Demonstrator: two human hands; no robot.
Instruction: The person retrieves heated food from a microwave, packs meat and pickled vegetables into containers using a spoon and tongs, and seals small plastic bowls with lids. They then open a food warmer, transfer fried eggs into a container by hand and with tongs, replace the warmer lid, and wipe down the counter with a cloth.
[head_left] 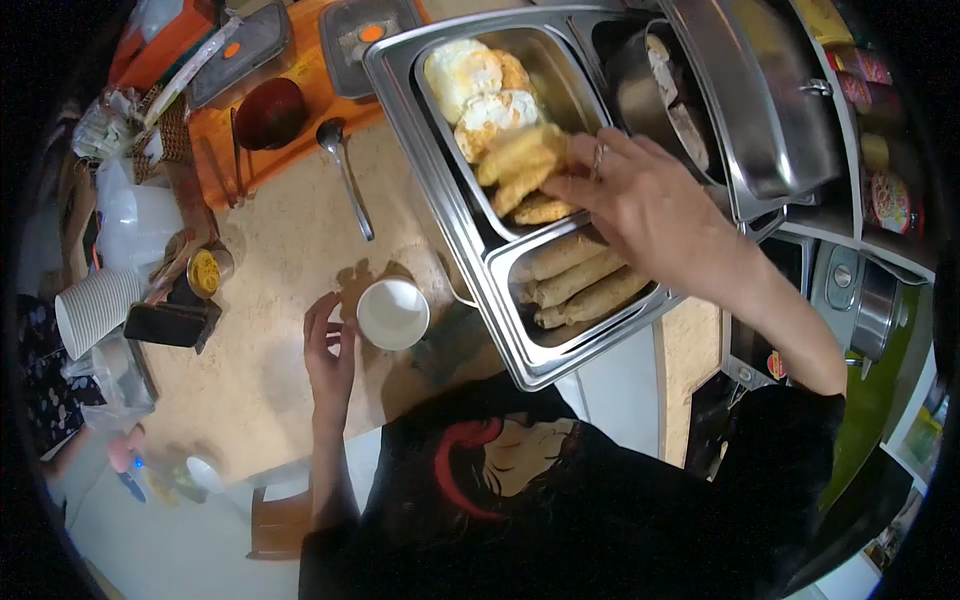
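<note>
My left hand (pixel 328 345) is beside a white paper cup (pixel 394 314) on the wooden table, its fingers apart and the thumb close to the cup's side. Whether it touches the cup is hard to tell. My right hand (pixel 650 195) reaches over a metal food pan (pixel 560 80), its fingertips pinched on a golden fried piece (pixel 525 155), slightly blurred. Another fried piece (pixel 543 209) lies under the fingers. Fried eggs (pixel 480 90) fill the pan's far left part. Below the right hand, a smaller metal pan holds several pale brown rolls (pixel 575 280).
A spoon (pixel 347 180), a dark round fruit (pixel 270 114) and lidded containers (pixel 250 60) are at the back left. Stacked paper cups (pixel 98 312), a phone (pixel 160 325) and a small yellow-topped jar (pixel 204 272) stand left. A raised metal lid (pixel 760 100) is at right.
</note>
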